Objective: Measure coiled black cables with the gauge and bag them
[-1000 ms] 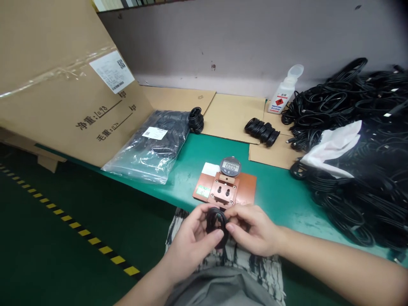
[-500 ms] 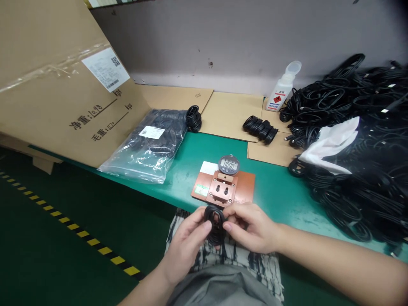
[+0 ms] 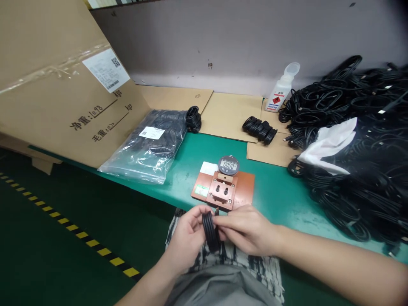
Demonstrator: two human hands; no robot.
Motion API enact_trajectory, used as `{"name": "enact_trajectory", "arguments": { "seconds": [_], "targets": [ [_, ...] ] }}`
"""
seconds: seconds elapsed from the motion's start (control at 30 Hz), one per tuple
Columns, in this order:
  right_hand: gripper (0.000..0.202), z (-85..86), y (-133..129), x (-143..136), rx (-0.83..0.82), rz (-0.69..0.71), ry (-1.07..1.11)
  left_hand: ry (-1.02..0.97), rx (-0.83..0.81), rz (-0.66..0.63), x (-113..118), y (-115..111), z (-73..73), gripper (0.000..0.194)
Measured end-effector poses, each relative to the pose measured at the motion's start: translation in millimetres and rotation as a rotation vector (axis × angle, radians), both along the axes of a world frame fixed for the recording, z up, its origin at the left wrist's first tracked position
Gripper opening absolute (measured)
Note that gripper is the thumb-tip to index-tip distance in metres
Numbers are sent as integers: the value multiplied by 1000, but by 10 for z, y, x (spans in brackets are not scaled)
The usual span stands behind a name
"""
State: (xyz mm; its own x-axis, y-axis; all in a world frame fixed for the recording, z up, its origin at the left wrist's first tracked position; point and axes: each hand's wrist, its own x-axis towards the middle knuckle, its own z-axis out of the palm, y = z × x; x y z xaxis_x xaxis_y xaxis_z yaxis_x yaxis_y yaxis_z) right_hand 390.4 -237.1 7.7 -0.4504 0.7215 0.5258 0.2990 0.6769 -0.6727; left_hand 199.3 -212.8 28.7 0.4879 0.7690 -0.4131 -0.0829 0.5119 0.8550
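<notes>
Between my hands, just in front of the table edge, is a small coil of black cable (image 3: 210, 233), turned on its side. My left hand (image 3: 188, 238) closes its thumb and fingers around the coil's left side. On the other side my right hand (image 3: 247, 231) pinches the cable near its connector (image 3: 217, 211), which points up toward the table. Right beyond the hands lies a brown gauge fixture (image 3: 221, 191) with a round digital dial (image 3: 228, 165) at its back.
A big cardboard box (image 3: 57, 85) and a clear bag of coiled cables (image 3: 149, 144) stand at left. Bundled coils (image 3: 259, 129) rest on cardboard. A bottle (image 3: 280, 91), a white cloth (image 3: 331, 144) and a heap of loose black cables (image 3: 344, 204) fill the right.
The coil has been turned from facing me to edge-on, and a connector now sticks up by my right fingers. My right hand has shifted slightly left.
</notes>
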Motion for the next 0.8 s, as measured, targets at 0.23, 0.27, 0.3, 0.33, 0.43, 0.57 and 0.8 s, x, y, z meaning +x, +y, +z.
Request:
{"name": "enact_trajectory", "arguments": {
  "seconds": [0.23, 0.27, 0.3, 0.33, 0.43, 0.57, 0.8],
  "targets": [
    [46, -54, -20, -23, 52, -143, 39, -97, -176, -54, -46, 39, 1, 30],
    [46, -58, -19, -21, 63, -152, 31, -102, -178, -52, -45, 53, -2, 30],
    [47, -62, -16, -18, 73, -155, 27, -102, -172, -54, -39, 68, -6, 30],
    [48, -64, -14, -16, 80, -154, 27, -100, -161, -56, -29, 84, -10, 30],
    [51, -58, -5, -12, 81, -134, 53, -102, -141, -53, 11, 129, -17, 29],
    [57, -41, -2, -16, 75, -130, 52, -134, -154, -34, 24, 156, -23, 28],
    [52, -47, -4, -23, 111, -143, 21, -311, -206, -112, -168, 158, -43, 31]
  ]
}}
